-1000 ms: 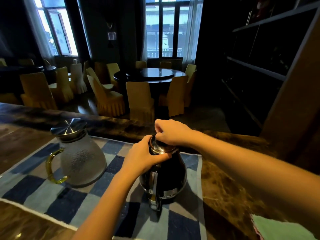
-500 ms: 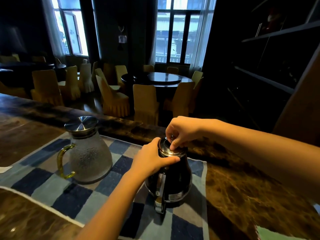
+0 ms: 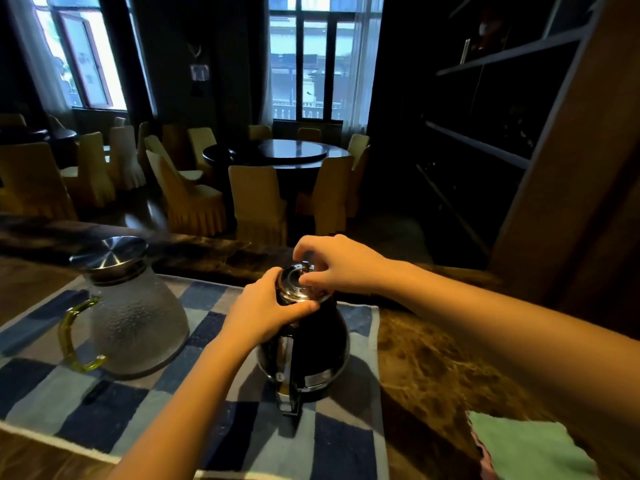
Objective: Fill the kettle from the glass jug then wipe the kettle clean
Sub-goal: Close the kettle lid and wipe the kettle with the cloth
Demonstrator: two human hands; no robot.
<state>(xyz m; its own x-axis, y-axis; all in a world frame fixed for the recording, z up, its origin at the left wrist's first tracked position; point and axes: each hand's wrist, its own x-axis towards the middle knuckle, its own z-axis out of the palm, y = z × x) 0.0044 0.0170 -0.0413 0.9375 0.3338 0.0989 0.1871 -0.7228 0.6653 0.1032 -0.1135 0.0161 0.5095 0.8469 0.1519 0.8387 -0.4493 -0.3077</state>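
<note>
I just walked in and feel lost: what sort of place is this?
Most likely a restaurant or banquet dining hall. A round table is ringed by cloth-covered chairs, more stand by the left window, and the kettle and glass jug sit on a checked mat on a marble-like counter.

A black-and-chrome kettle and frosted, yellow-handled jug on a blue-grey checked mat; green cloth nearby.

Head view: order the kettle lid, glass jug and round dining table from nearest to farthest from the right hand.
1. kettle lid, under the right hand.
2. glass jug, off to the left.
3. round dining table, far back in the room.
</note>
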